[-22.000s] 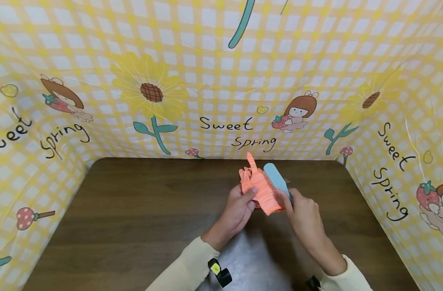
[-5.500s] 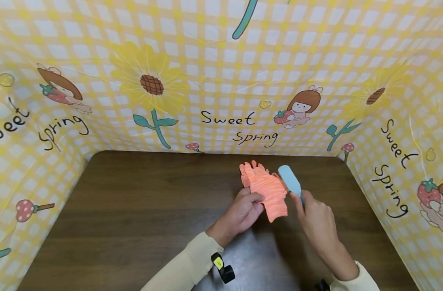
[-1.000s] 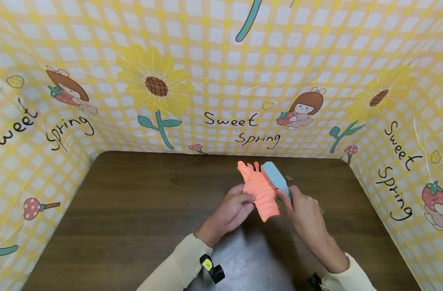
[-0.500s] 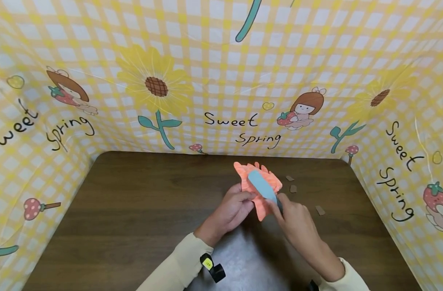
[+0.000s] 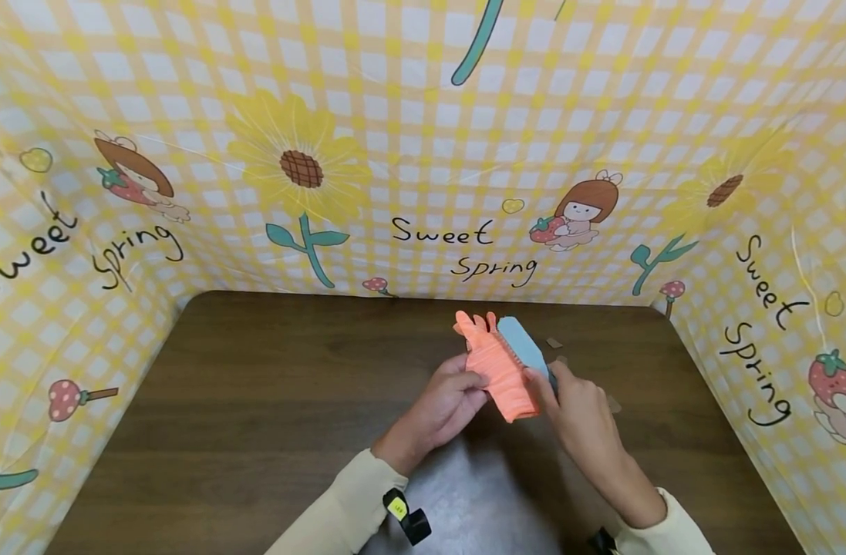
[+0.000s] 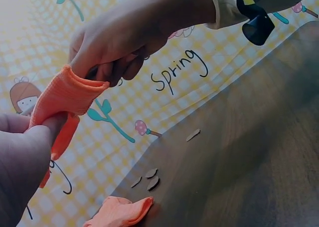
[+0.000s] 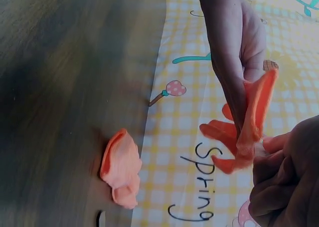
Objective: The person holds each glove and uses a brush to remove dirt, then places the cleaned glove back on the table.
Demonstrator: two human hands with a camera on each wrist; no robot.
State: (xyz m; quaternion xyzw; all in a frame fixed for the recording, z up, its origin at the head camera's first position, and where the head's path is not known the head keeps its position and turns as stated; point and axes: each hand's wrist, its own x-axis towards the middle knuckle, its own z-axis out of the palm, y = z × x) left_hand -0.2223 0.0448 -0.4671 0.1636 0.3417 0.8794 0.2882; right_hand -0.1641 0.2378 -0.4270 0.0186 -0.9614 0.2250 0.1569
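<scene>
In the head view my left hand [image 5: 439,405] pinches an orange knit glove [image 5: 499,378] by its left edge, holding it above the table with its fingers pointing up and away. My right hand [image 5: 585,420] grips the handle of a light blue brush [image 5: 523,345], whose bristle side meets the glove's right edge. The left wrist view shows the glove's open cuff [image 6: 82,85] between the two hands; the brush is hidden there. A second orange glove [image 7: 121,169] lies on the table in the right wrist view and also at the bottom of the left wrist view.
Several small brownish flakes [image 6: 153,182] lie on the dark wooden table [image 5: 256,424], right of the hands in the head view. A yellow checked cloth [image 5: 423,154] with printed flowers and words walls the table's back and sides.
Half a second ago the brush lay across the glove's face; now it is at the right edge. The glove is turned differently than 22 seconds ago, and more flakes show on the table.
</scene>
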